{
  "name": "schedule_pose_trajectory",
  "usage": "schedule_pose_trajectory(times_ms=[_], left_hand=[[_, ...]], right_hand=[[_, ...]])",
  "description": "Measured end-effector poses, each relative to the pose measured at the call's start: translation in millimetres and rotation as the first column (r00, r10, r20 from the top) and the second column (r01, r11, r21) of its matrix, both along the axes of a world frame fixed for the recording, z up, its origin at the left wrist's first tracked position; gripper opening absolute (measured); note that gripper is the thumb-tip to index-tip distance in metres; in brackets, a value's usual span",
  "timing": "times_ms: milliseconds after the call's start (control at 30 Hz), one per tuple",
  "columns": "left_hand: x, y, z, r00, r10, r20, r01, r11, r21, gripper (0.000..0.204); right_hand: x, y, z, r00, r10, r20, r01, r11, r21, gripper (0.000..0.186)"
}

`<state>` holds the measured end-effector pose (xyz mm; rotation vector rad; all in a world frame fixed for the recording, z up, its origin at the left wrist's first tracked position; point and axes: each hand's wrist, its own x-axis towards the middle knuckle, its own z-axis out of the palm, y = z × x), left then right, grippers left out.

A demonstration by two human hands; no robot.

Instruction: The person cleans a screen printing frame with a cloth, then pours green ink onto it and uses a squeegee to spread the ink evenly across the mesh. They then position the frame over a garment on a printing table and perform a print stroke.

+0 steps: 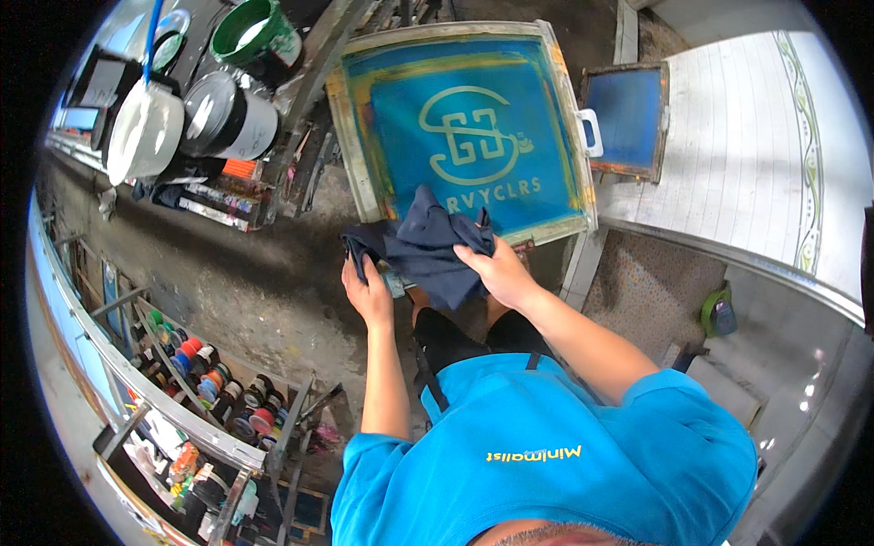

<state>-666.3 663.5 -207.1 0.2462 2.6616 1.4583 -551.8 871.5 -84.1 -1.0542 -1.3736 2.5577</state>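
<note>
Presently, a navy cloth (435, 247) is held at the centre of the frame, bunched and hanging in loose folds over the near edge of a large screen-printing frame (466, 155). Contact between cloth and frame cannot be confirmed from this angle.

Left hand (369, 293): closed on a fold at the cloth's left end, thumb uppermost. Right hand (496, 271): clamped on the right side, thumb pressed on the fabric. The two hands stand apart, with the cloth between them. Whether it is a garment cannot be determined.

Step in hand, as judged: two-handed handling of the cloth, which is not spread flat. The next move would call for a secure hold at both ends and for the loose middle to be kept under control.

Surroundings: the printing frame fills the upper centre, with blue mesh and a pale design; a white loop handle (592, 134) is at its right side. A smaller blue screen (625, 118) is at upper right, beside a white panelled surface (728, 136). Upper left holds a white bucket (146, 135), a lidded tub (211, 111) and a green bucket (248, 36). Ink bottles (218, 378) occupy a rack at lower left.

Obstructions: the cloth masks part of the printing frame's lower edge and design. The buckets are well apart from both hands.
</note>
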Motion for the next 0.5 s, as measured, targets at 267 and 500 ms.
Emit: schedule_pose_trajectory(times_ms=[267,500], left_hand=[[87.0,103.7,98.8,0.624,-0.470,0.624,-0.367,0.528,0.766,0.053],[33.3,104.0,101.4,0.625,-0.540,0.563,0.100,0.771,0.629,0.061]], right_hand=[[34.8,30.1,43.9,0.991,0.071,-0.117,0.035,0.697,0.716,0.097],[96.1,129.6,-12.8,0.963,-0.269,0.035,0.060,0.338,0.939,0.070]])
